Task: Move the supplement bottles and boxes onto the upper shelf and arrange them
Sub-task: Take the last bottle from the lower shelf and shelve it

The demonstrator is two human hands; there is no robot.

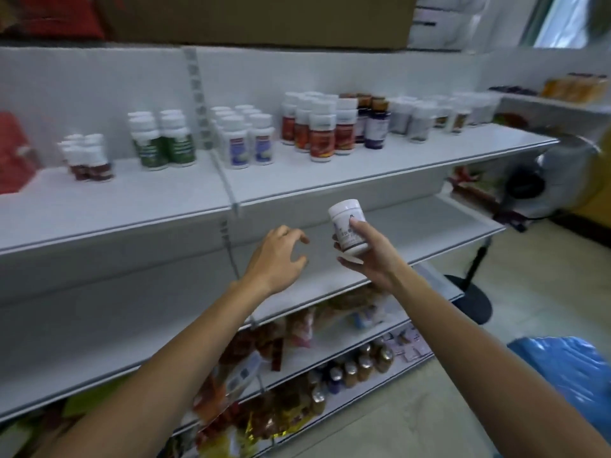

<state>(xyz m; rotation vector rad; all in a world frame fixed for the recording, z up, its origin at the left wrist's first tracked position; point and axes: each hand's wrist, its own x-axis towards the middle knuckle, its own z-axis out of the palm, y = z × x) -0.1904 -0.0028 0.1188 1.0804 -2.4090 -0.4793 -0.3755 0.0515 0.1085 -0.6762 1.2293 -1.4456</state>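
My right hand (pixel 367 259) grips a white supplement bottle (pixel 347 223) with a white cap and dark label, held in front of the edge of the upper shelf (pixel 297 186). My left hand (pixel 277 256) hovers beside it to the left, fingers loosely curled, holding nothing. On the upper shelf stand groups of bottles: small dark-red ones (pixel 87 157), green-labelled ones (pixel 162 140), white-blue ones (pixel 244 140), red-orange ones (pixel 319 127), dark amber ones (pixel 372 120) and grey-labelled ones (pixel 429 115). The white shelf below it (pixel 429 223) shows no items.
Lower shelves hold snack packets (pixel 264 345) and small brown bottles (pixel 357 368). A red box (pixel 13 153) sits at the upper shelf's left end. A fan on a black stand (pixel 476 292) is to the right, and a blue plastic bag (pixel 568 371) lies on the floor.
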